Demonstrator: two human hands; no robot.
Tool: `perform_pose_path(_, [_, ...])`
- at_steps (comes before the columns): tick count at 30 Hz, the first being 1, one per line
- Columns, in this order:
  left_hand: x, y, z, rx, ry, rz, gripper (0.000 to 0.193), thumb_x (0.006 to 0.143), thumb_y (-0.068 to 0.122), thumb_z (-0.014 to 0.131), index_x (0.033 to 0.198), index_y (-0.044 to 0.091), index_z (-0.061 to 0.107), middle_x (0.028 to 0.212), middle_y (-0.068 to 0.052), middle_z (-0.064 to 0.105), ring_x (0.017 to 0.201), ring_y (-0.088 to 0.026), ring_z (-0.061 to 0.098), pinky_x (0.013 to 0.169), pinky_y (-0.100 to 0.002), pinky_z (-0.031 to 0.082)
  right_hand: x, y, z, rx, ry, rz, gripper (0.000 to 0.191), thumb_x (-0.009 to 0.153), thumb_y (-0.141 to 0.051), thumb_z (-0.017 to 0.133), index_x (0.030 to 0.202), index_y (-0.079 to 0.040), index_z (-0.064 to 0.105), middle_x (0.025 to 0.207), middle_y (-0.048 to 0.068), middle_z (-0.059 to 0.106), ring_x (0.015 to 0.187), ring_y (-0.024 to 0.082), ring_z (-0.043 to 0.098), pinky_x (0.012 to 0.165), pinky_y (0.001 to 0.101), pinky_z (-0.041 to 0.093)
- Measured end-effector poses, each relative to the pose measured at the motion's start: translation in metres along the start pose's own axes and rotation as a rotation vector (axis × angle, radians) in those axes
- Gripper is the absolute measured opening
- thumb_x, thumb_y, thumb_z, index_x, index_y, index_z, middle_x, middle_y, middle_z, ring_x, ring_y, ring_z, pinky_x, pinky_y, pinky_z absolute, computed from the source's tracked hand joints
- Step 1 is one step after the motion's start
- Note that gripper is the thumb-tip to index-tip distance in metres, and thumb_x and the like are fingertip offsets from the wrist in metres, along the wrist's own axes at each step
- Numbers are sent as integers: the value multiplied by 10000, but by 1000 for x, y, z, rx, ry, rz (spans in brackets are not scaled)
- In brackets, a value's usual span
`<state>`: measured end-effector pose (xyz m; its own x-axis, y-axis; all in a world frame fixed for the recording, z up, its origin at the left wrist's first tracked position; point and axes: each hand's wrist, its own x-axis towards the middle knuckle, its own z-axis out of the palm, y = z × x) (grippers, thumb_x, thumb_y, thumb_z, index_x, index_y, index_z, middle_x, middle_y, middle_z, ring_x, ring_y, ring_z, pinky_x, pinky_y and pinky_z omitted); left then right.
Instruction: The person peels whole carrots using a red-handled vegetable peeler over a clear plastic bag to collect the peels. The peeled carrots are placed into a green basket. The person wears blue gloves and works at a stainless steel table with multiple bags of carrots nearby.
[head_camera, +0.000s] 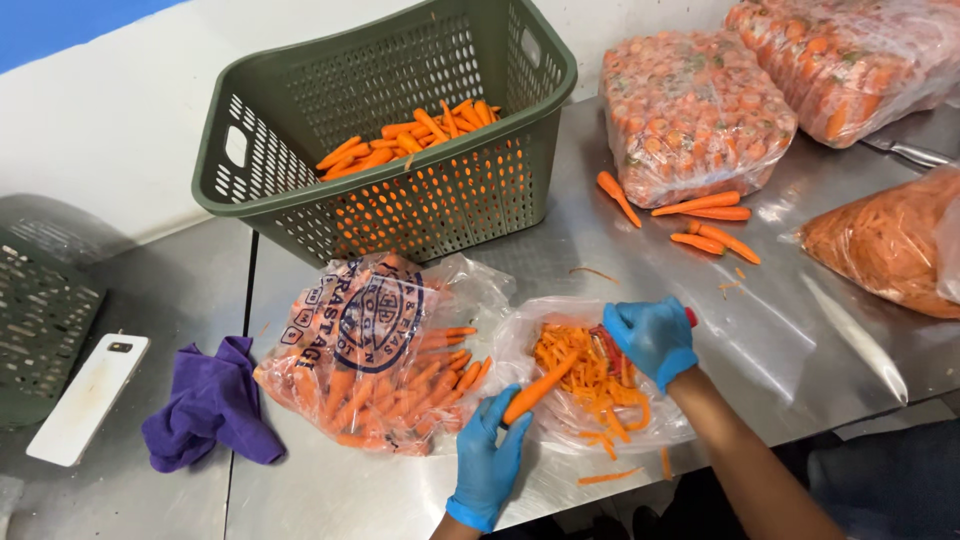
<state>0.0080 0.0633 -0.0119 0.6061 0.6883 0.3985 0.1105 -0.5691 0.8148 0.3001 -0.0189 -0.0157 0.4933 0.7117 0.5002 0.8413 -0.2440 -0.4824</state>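
Note:
My left hand (492, 455), in a blue glove, grips the lower end of a carrot (540, 387) held slanting over a clear plastic bag (520, 340) covered with orange peelings (590, 375). My right hand (650, 337), also gloved in blue, is closed on a red-handled peeler (690, 316) just past the carrot's upper end. To the left lies an open printed bag of carrots (375, 360), touching the peelings bag.
A green slotted basket (400, 130) holding peeled carrots stands at the back. Sealed carrot bags (690, 110) and several loose carrots (700, 215) lie at the right, a purple cloth (212, 405) and white phone (88, 397) at the left. The steel table's (800, 350) front edge runs below my hands.

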Motion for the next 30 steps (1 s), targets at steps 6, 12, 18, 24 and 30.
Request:
perform_pose_path(6, [19, 14, 12, -312, -13, -405, 332, 914, 141, 753, 1224, 26, 731, 851, -73, 701, 735, -110, 593, 663, -257, 503, -4, -5, -5, -272, 43, -101, 290, 942, -257, 613, 696, -120, 682, 636, 121, 675, 579, 365, 635, 601, 517, 450])
perform_pose_path(12, [139, 46, -37, 12, 294, -89, 366, 946, 155, 705, 1296, 50, 721, 794, -131, 706, 650, -220, 552, 615, -351, 464, -12, 37, -19, -497, -280, 78, 420, 984, -344, 437, 1254, -168, 707, 871, 165, 742, 761, 424, 700, 711, 557, 528])
perform_pose_path(18, [342, 77, -95, 452, 626, 401, 843, 801, 446, 830, 1350, -112, 517, 1047, -248, 684, 928, -439, 659, 781, -483, 524, -12, 18, -31, -358, -489, 455, 667, 1008, -664, 313, 1048, -193, 782, 987, 179, 770, 1008, 434, 702, 926, 530, 525])
perform_pose_path(24, [212, 27, -3, 567, -133, 249, 238, 952, 309, 626, 939, 86, 707, 972, -189, 704, 897, -397, 686, 830, -523, 543, -19, -10, -49, -163, -657, 535, 676, 781, -690, 658, 1091, -94, 735, 1008, 206, 789, 997, 394, 738, 890, 483, 550])
perform_pose_path(30, [93, -38, -25, 611, -449, -111, 322, 926, 361, 659, 1014, 57, 718, 1062, -214, 675, 993, -399, 664, 837, -511, 526, -48, -40, -55, 14, -717, 486, 748, 650, -611, 832, 1205, -128, 694, 1046, 86, 813, 994, 267, 773, 894, 396, 563])
